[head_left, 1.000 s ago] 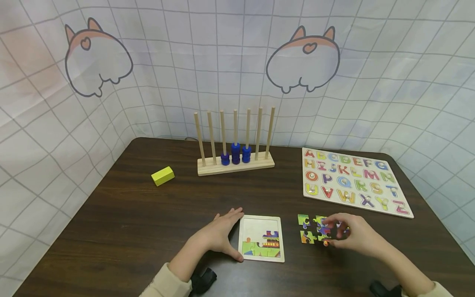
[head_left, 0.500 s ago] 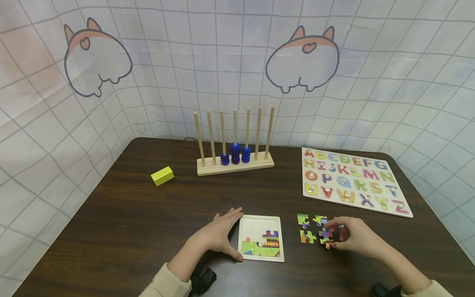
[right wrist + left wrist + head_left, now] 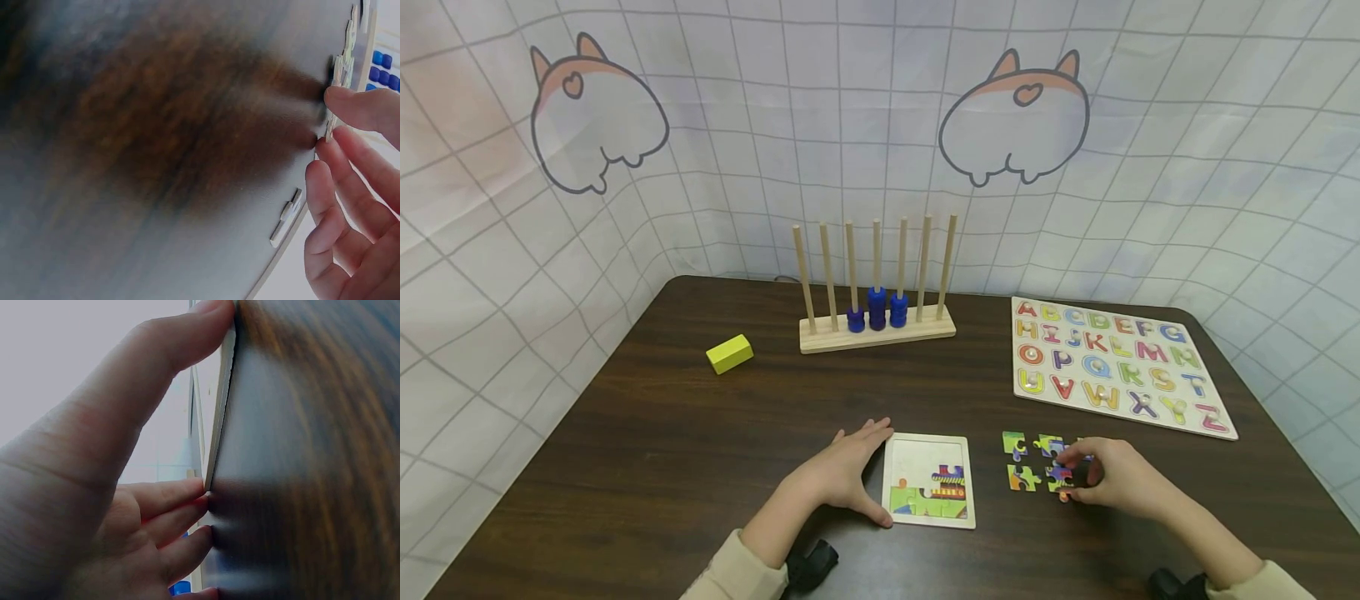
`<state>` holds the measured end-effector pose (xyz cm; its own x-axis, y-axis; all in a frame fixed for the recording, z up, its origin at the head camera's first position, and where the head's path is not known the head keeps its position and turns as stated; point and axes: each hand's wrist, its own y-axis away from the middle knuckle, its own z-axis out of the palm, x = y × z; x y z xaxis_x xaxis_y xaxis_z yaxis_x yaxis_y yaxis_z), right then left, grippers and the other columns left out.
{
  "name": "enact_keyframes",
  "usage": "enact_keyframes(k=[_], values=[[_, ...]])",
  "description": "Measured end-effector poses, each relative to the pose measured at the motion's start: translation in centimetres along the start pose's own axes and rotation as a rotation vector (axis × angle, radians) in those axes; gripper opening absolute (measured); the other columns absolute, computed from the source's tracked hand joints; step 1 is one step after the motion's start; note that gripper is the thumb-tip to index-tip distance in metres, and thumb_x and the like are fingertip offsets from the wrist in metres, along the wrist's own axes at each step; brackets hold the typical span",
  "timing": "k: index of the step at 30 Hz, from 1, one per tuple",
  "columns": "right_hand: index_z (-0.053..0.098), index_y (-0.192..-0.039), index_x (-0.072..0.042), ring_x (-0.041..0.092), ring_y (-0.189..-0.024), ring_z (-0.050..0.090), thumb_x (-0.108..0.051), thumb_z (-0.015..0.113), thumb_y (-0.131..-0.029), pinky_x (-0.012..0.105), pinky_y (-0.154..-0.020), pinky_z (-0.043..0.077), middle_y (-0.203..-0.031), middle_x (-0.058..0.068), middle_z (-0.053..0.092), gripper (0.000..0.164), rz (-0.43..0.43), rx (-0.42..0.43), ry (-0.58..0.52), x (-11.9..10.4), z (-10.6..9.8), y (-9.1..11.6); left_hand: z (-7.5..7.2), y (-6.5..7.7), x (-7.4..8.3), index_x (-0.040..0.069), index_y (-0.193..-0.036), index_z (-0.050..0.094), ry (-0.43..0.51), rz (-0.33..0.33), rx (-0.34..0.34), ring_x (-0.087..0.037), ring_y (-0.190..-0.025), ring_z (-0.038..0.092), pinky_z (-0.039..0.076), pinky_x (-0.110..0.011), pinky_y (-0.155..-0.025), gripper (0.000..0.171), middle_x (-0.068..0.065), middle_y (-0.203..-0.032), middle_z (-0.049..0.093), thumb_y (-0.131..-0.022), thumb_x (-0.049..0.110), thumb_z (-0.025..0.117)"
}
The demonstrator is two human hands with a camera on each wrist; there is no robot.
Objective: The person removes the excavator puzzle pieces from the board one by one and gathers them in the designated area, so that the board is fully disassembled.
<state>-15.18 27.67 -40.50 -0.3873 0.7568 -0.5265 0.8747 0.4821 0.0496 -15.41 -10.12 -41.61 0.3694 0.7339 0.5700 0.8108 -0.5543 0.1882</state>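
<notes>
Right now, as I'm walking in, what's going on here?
A person's left-hand grip touches the left edge of a puzzle tray, while the right-hand grip pinches a puzzle piece among loose pieces to the tray's right. The tray is only partly filled: fitted pieces lie along its near edge and partway up its right; the far left is bare.

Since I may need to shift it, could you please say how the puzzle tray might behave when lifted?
The puzzle tray is thin and flat, so probably light and fairly stiff. Its fitted pieces only partly fill it, so they may slide if tilted.
</notes>
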Motion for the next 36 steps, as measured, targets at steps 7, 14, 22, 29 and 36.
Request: enact_keyframes(k=[7, 14, 22, 29, 36], values=[[0.067, -0.094, -0.006, 0.004, -0.058, 0.045, -0.01, 0.08, -0.066, 0.021, -0.049, 0.041, -0.085, -0.003, 0.061, 0.031, 0.015, 0.013, 0.009, 0.0, 0.0, 0.0, -0.1, 0.0, 0.1, 0.006, -0.142, 0.031, 0.001, -0.007, -0.004, -0.024, -0.137, 0.016, 0.014, -0.056, -0.106, 0.108, -0.007, -0.149, 0.024, -0.056, 0.045, 0.085], [0.067, -0.094, -0.008, 0.004, -0.06, 0.046, -0.009, 0.079, -0.066, 0.021, -0.051, 0.042, -0.088, -0.002, 0.062, 0.031, 0.027, 0.012, 0.01, 0.1, -0.1, -0.1, -0.1, 0.0, 0.2, 0.007, -0.142, 0.031, 0.003, -0.01, -0.005, -0.024, -0.137, 0.016, 0.013, -0.055, -0.106, 0.109, -0.006, -0.149, 0.023, -0.056, 0.045, 0.085], [0.067, -0.095, -0.006, 0.006, -0.062, 0.047, -0.009, 0.078, -0.068, 0.021, -0.052, 0.042, -0.089, -0.001, 0.063, 0.029, 0.021, 0.038, 0.009, -0.4, -0.3, -0.1, -0.1, 0.0, 0.1, 0.006, -0.141, 0.032, 0.005, -0.002, -0.003, -0.025, -0.137, 0.016, 0.013, -0.056, -0.106, 0.108, -0.008, -0.149, 0.024, -0.056, 0.044, 0.085], [0.065, -0.098, -0.003, 0.004, -0.064, 0.053, -0.007, 0.075, -0.071, 0.022, -0.053, 0.046, -0.091, 0.007, 0.066, 0.029, -0.053, 0.087, -0.077, -1.3, -0.1, -0.2, -0.1, 0.0, 0.2, 0.006, -0.142, 0.032, -0.005, -0.013, -0.007, -0.025, -0.137, 0.016, 0.013, -0.055, -0.106, 0.109, -0.007, -0.149, 0.023, -0.055, 0.045, 0.085], [0.065, -0.097, -0.002, 0.004, -0.062, 0.055, -0.011, 0.075, -0.074, 0.024, -0.052, 0.048, -0.092, 0.01, 0.065, 0.027, -0.091, 0.104, -0.184, -2.6, 0.5, -0.6, -0.1, 0.0, 0.2, 0.006, -0.141, 0.032, 0.002, -0.015, -0.007, -0.024, -0.137, 0.016, 0.013, -0.055, -0.106, 0.109, -0.007, -0.149, 0.024, -0.055, 0.046, 0.085]])
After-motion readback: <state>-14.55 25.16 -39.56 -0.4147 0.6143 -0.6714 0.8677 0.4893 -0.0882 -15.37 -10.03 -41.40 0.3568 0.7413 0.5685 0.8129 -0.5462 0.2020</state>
